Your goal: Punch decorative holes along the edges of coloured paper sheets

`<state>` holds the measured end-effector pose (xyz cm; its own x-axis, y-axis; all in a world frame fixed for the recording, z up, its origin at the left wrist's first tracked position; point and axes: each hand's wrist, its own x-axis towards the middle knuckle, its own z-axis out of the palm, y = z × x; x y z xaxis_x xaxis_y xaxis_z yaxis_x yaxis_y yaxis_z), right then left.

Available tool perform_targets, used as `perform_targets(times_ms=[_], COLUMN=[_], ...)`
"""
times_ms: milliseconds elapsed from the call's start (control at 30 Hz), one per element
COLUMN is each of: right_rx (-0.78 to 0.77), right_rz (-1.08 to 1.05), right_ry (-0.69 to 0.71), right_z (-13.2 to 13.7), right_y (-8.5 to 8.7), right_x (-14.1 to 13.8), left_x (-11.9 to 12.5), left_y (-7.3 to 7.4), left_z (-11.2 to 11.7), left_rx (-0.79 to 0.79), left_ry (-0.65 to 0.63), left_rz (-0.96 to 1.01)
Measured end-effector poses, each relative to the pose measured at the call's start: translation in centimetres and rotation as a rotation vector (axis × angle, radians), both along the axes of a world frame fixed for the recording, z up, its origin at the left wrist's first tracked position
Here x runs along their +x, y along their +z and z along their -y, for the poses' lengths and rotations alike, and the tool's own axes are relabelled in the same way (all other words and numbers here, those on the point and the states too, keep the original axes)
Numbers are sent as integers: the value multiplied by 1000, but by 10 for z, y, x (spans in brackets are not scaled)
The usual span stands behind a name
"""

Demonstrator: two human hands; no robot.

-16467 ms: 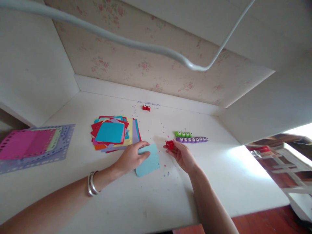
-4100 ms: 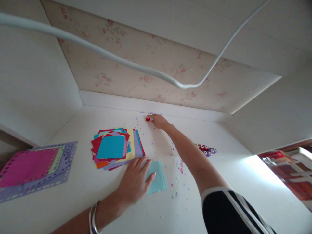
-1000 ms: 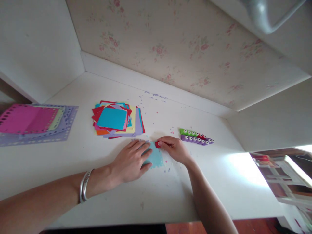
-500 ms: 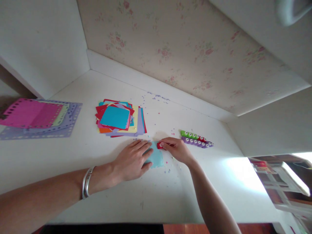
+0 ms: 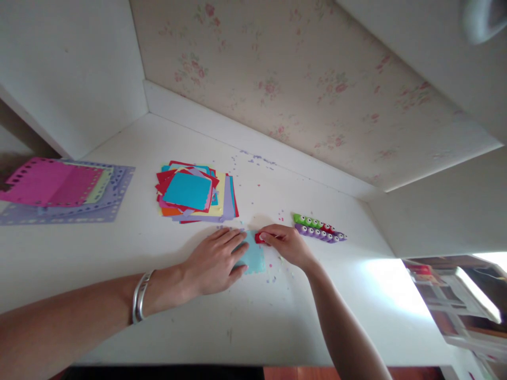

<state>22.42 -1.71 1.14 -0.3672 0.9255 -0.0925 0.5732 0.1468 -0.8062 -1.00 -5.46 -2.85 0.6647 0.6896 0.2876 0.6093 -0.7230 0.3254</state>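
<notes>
One pale blue card (image 5: 253, 257), pinned flat

Your left hand (image 5: 216, 261) lies spread over its left side on the white tabletop (image 5: 190, 338); your right hand (image 5: 285, 244) pinches a small red block (image 5: 259, 238) at the card's right edge. Firm, even pressure and a block kept square to the edge should serve you best. Paper specks (image 5: 259, 158) lie between a paper stack (image 5: 187, 190) and green, red and purple blocks (image 5: 317, 232); floral wallpaper (image 5: 257, 79) rises behind.

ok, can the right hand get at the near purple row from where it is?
Probably yes: the purple row lies just beyond the right hand, with nothing visible between. It's holding the red piece at the light blue card, so it'd likely need to release that first.
</notes>
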Motion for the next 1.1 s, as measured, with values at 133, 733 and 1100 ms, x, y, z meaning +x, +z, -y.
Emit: perform_targets(times_ms=[133,733,1100], right_rx=[-16,-166,-175], right_rz=[1,206,289], right_ry=[-4,-54,-61], right_z=[0,-12,-19], right_y=[1,6,9], right_x=[0,-2,-12], left_x=[0,1,1], left_y=[0,0,-1], left_z=[0,0,1], left_rx=[-3,5,0], left_ry=[-2,4,5], left_rz=[-6,-37,-18])
